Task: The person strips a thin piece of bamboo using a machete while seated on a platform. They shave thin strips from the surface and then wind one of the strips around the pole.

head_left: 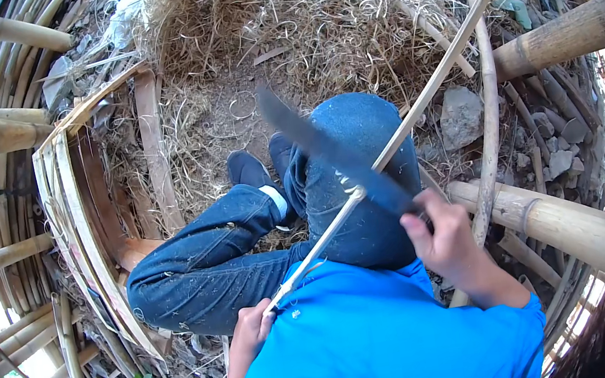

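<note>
A long pale bamboo strip runs slantwise from my lap up to the far right, passing over my raised thigh. Its near end is gripped by my left hand, fingers closed round it against my blue shirt. My right hand is closed on the handle of a large machete, the handle mostly hidden in the fist. The dark blade points up and to the left, crossing the strip above my thigh. At the crossing, pale shavings curl up from the strip's node.
Dry shavings cover the ground ahead. Wooden boards stand at my left. A thick bamboo pole lies at my right, near rocks and a thin upright stick. Bamboo-pole walls enclose both sides.
</note>
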`<state>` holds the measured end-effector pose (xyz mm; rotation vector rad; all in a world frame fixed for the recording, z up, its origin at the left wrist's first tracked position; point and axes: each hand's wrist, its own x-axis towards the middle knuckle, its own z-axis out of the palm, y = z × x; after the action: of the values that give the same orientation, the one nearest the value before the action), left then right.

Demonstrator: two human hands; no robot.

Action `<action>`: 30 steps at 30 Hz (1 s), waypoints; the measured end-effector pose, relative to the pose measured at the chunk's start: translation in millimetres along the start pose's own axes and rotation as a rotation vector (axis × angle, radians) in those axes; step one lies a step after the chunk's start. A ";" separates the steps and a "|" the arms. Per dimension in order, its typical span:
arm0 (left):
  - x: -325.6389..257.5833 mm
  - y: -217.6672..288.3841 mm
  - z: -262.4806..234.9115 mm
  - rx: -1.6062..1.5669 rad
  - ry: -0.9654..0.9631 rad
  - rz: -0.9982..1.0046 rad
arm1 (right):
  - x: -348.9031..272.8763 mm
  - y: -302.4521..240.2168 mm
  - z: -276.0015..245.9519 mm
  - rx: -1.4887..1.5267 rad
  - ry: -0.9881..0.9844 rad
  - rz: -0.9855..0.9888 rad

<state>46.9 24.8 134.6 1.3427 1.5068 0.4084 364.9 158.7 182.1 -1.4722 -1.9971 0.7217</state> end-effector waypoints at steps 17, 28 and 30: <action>-5.4 -23.6 3.4 -0.083 -0.073 -0.001 | -25.0 -11.7 22.3 -0.066 -0.167 -0.033; -5.5 -29.5 6.7 -0.062 -0.047 0.059 | -34.6 -22.3 33.3 0.141 -0.220 0.146; -0.6 -23.5 6.3 -0.027 -0.035 0.061 | -28.7 -21.5 28.8 0.255 -0.006 0.231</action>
<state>39.8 14.5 113.7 1.3703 1.4292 0.4406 337.5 122.7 173.5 -1.5579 -1.6818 1.0373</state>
